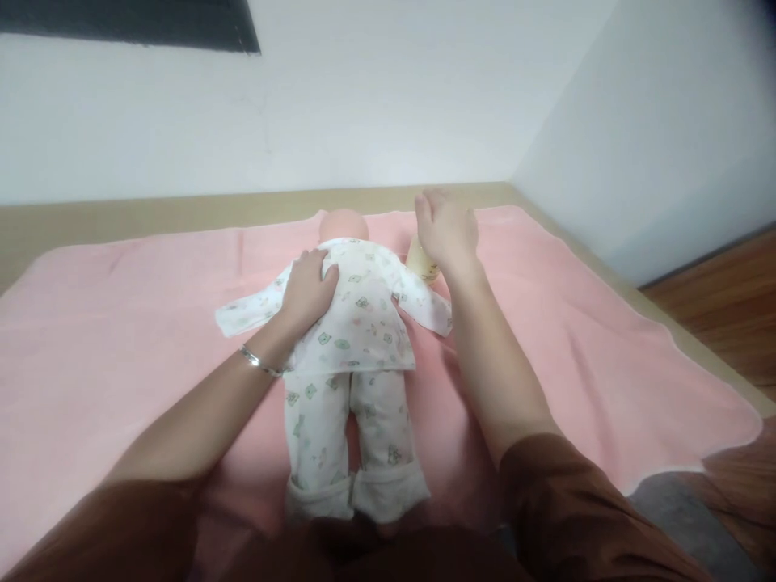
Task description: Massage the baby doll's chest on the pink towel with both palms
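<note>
A doll [364,311] in a white long-sleeved top and trousers with a small green and pink print lies on a pink cloth [145,323]. Its round head is at the far end, and its trouser cuffs point towards me. My left hand [308,283] rests flat on the doll's upper body, on the left side, with thumb and fingers apart. To the right of the doll's shoulder is a pale yellow bottle [420,263]. My right hand [445,229] is over the bottle's upper end with curled fingers. It hides the bottle's top, and whatever the fingertips hold does not show.
The pink cloth covers most of a light wooden surface [272,204]. A white wall [364,97] stands behind it, and another wall [655,145] closes the right side. Brown wooden flooring [721,299] shows past the right edge. A dark panel [133,20] is at the upper left.
</note>
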`<state>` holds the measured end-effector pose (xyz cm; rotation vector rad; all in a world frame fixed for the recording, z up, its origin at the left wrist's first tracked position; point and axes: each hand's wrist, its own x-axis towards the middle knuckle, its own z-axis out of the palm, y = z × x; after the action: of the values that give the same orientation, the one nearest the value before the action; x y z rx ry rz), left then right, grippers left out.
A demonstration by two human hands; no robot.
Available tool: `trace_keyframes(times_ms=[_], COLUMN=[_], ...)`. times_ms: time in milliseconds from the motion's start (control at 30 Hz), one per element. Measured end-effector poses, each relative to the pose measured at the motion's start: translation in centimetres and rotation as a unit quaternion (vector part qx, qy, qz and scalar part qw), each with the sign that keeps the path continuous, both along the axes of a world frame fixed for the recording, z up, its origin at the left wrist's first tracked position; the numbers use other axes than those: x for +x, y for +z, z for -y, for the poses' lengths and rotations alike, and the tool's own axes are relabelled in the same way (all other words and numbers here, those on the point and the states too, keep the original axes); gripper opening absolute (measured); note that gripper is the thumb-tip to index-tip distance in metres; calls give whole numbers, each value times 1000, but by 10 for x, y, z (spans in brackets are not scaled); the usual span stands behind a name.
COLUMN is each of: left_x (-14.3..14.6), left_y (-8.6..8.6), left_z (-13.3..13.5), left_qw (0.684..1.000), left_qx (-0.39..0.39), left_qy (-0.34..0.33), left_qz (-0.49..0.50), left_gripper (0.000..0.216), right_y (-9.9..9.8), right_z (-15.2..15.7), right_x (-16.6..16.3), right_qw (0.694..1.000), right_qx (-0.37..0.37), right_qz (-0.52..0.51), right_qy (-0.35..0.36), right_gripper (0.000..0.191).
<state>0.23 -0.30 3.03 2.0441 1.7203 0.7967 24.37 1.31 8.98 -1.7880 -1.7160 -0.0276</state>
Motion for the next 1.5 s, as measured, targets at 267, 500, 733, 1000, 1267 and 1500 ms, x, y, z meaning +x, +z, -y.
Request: trace_keyframes(times_ms=[267, 500, 733, 1000, 1267, 1500], left_x=[1, 71, 103, 97, 54, 6], left_y=[44, 69, 88, 88, 121, 139], left_z=[18, 21, 5, 1, 29, 61], left_qw=[985, 827, 659, 547, 563, 607], left_qx=[-78, -233, -331, -386, -338, -315], left_qy=[-153, -285, -226, -193, -166, -100], left_qz=[-20, 425, 637, 718, 736, 723], left_gripper=[94, 86, 85, 82, 69, 60], right_y=[9, 14, 13, 16, 15, 15], right_z=[-2, 0, -1, -3, -4, -4], right_x=[-2, 0, 0, 0, 3, 1], right_qw=[998, 997, 996, 993, 995, 993], right_qx=[-42, -73, -73, -93, -89, -98], right_qz=[-44, -20, -32, -61, -41, -45], right_qy=[-33, -30, -29, -30, -33, -51], right_gripper=[57, 40, 38, 32, 30, 28])
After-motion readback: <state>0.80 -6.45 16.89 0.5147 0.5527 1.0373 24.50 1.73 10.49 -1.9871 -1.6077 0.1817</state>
